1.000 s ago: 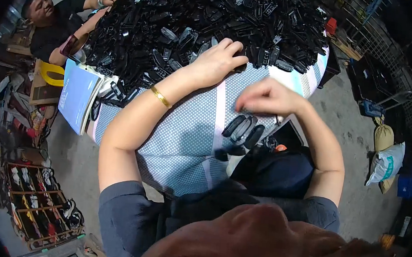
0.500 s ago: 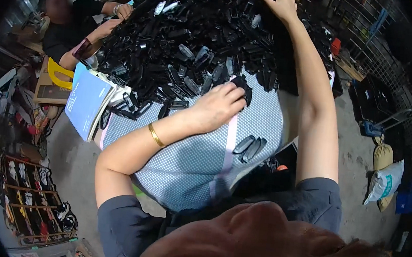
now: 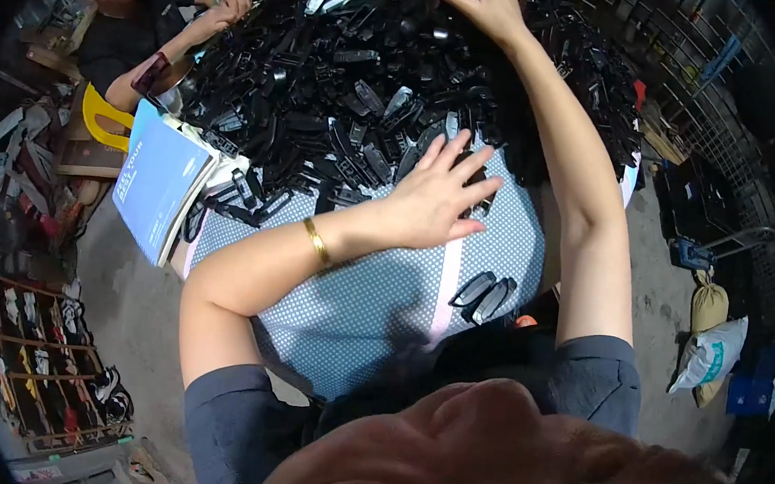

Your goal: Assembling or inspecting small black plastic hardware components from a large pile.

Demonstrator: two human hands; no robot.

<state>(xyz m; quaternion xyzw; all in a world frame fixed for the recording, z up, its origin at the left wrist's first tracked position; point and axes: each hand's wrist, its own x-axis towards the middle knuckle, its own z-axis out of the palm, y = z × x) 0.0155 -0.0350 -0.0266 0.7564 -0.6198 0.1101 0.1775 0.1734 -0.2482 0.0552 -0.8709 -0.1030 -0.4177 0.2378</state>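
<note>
A large heap of small black plastic pieces (image 3: 329, 78), many long and oval, covers the far part of the cloth-topped table. My left hand (image 3: 443, 196) lies palm down at the heap's near edge, its fingers spread over a few of the pieces. Farther off, at the heap's back right, my right hand (image 3: 486, 9) reaches over the pieces with fingers apart and the thumb pointing left. Nothing shows in either hand. Two oval black pieces (image 3: 494, 301) lie apart from the heap, near me on the patterned grey cloth (image 3: 363, 305).
Across the heap at the far left sits another person (image 3: 136, 40), both hands close together at its edge. A blue book (image 3: 159, 187) lies at the table's left corner, beside a yellow curved handle (image 3: 101, 121). Sacks (image 3: 711, 352) stand on the floor to the right.
My left hand has gone from curled over a dark piece to spread out flat, shifting slightly right. My right hand has moved left and slightly nearer over the heap.
</note>
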